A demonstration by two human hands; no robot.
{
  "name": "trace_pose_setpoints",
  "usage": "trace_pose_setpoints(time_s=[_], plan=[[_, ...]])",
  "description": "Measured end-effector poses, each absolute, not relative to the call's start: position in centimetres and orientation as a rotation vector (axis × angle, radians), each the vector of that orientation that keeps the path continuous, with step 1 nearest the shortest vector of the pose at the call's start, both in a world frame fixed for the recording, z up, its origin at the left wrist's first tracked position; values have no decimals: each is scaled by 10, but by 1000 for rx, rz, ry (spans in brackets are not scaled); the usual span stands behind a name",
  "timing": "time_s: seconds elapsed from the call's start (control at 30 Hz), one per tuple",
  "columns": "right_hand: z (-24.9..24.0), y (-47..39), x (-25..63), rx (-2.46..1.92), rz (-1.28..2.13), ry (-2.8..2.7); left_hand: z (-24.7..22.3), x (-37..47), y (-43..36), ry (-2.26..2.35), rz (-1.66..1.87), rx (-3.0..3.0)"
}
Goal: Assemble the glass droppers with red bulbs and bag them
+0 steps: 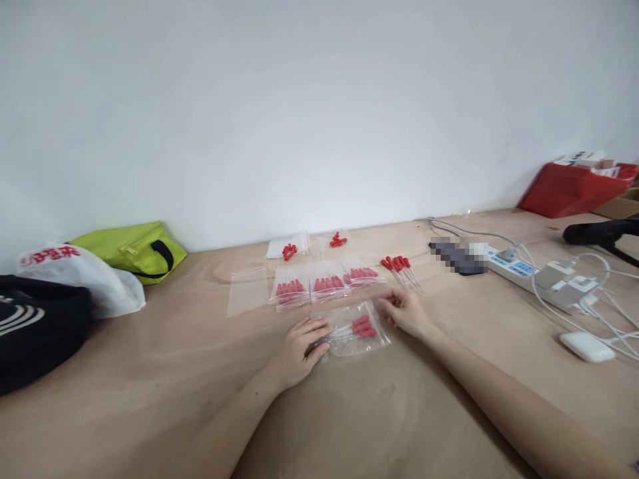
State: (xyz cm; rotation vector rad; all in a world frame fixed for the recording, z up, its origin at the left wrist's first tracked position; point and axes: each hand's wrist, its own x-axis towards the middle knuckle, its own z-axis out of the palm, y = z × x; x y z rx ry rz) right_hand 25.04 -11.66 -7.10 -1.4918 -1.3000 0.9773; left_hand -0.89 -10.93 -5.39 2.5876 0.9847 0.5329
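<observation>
A clear zip bag [344, 340] lies on the wooden table in front of me, with a few red-tipped droppers [363, 327] inside, tips to the right. My left hand [302, 346] rests on the bag's left end, fingers apart. By the bag's upper right corner is my right hand [403, 311], its thumb and fingers pinched together; what they hold, if anything, is too small to tell. Behind the hands, filled bags [292, 289] of red-tipped droppers lie in an overlapping row, with a flat bag [247, 291] to their left. Loose droppers [398, 265] lie to their right.
Small red pieces [289, 251] sit on bags near the wall. A green bag [134, 249], a white plastic bag [90, 279] and a black bag [40, 332] stand left. Rightward are a phone [462, 259], power strip [519, 271], cables, white case [586, 346] and red bag [569, 189].
</observation>
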Motion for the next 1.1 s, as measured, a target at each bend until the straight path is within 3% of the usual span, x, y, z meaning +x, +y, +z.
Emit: trace_pose_setpoints(time_s=[0.13,0.3,0.53,0.73,1.0,1.1], plan=[[-65,-90,287,-1813,283,-1454,-54,-9,-108,979,534,2604],[-52,-57,300,-2170,37,-1501,-52,-8,-108,977,547,2601],[-51,-36,282,-2312,48,-1495,-52,-9,-110,981,539,2613],[-39,-48,284,-2153,66,-1487,-54,-10,-109,965,545,2624],[-60,-98,279,-1467,719,-1143,-54,-9,-107,952,587,2631],[-71,-107,266,-1330,799,-963,-56,-10,-107,949,592,2625]])
